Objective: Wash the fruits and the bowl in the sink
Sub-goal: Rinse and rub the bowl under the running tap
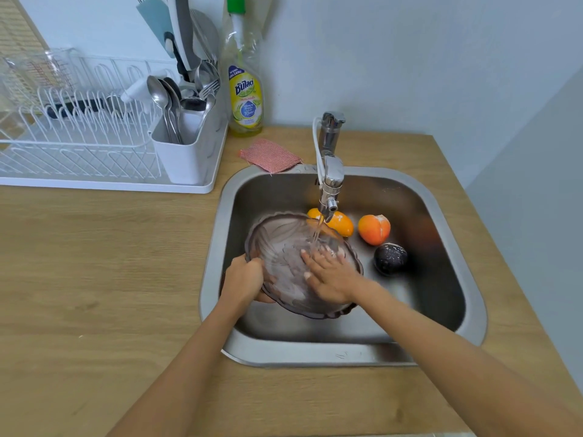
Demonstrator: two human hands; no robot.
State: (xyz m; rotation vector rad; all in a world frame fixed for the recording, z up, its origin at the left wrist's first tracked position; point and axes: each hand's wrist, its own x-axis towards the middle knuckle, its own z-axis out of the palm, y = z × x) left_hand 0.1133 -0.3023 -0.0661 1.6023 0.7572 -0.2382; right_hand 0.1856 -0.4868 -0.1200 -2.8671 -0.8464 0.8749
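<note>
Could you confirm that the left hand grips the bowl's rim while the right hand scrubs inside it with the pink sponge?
Not quite. The head view shows the right hand rubbing inside the bowl bare; the pink sponge lies on the counter behind the sink. The left hand does grip the rim.

Smoky ribbed glass bowl (284,247); two orange fruits (373,229) — one dark purple (white-flecked) (390,258); pink scrubber (270,155).

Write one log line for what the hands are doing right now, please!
left hand grips bowl rim | right hand flat inside bowl, rubbing | tap running into bowl | three fruits in sink, untouched
</note>
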